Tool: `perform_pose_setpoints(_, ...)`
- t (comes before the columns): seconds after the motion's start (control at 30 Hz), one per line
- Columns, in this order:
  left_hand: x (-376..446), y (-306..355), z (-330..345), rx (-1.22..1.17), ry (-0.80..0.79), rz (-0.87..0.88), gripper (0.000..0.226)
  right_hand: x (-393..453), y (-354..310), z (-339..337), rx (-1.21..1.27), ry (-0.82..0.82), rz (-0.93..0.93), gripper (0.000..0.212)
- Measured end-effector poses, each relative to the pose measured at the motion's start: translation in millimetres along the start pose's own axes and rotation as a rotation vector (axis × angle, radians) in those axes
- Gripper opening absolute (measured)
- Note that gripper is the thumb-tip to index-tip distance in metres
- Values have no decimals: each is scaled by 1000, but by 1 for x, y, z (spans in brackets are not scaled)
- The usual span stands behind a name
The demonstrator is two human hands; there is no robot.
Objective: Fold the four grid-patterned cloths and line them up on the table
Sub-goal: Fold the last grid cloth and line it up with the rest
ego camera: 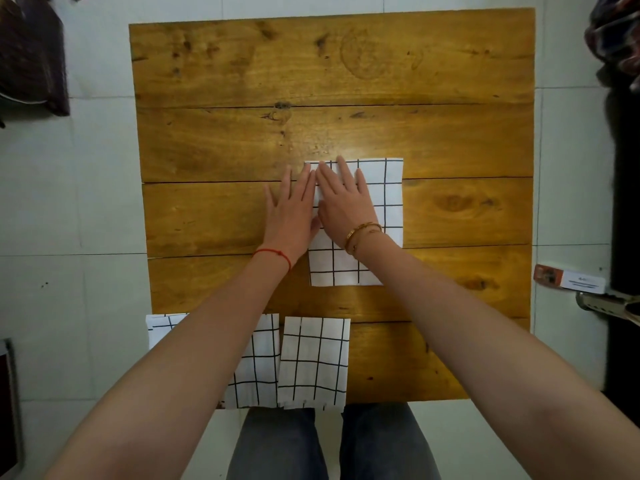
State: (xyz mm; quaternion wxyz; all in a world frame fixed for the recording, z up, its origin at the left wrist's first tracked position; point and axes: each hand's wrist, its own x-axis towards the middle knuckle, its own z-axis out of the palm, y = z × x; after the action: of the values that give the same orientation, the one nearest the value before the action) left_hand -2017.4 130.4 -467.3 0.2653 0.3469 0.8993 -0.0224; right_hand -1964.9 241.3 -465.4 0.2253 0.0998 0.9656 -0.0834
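**Fourth cloth under flat palms at mid-counter**

Both hands lie flat on a grid-patterned cloth at the middle of the wooden counter. The left hand rests at the cloth's left edge, its fingers straight and partly on bare wood; the right hand presses beside it, fingers straight and spread across the white fabric. Neither grip closes on anything: both are wide, palms down, smoothing or pinning rather than holding.

The cloth appears partly folded, with a narrower section reaching toward the near side and a wider section on the far right. Whether a crease lies under the palms cannot be told.

Along the near edge sit the folded cloths: one at the near left corner, mostly hidden by the left forearm, one beside it, and a third just right of that, its frayed hem hanging over the counter's edge. Judging by this, three are done and the fourth is in hand.

The fabric looks thin, light and limp, so it should crease readily but slide on the varnished wood. A sensible hold would be a pinch at two corners of one edge, keeping the other side pinned while carrying the fold over.
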Motion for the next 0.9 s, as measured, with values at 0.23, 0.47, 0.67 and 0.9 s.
perform_pose_setpoints(0.23,-1,-4,-4,10,-2,22,79,-16,37,10,62,48,135,57)
perform_pose_setpoints(0.47,0,-4,-7,-2,-5,28,78,-42,83,11,109,148,308,55)
perform_pose_setpoints(0.67,-3,-3,0,16,20,31,78,-29,47,-4,14,119,-4,56)
perform_pose_setpoints(0.9,-25,0,18,20,93,71,65,-14,20,-5,62,-55,-29,55)
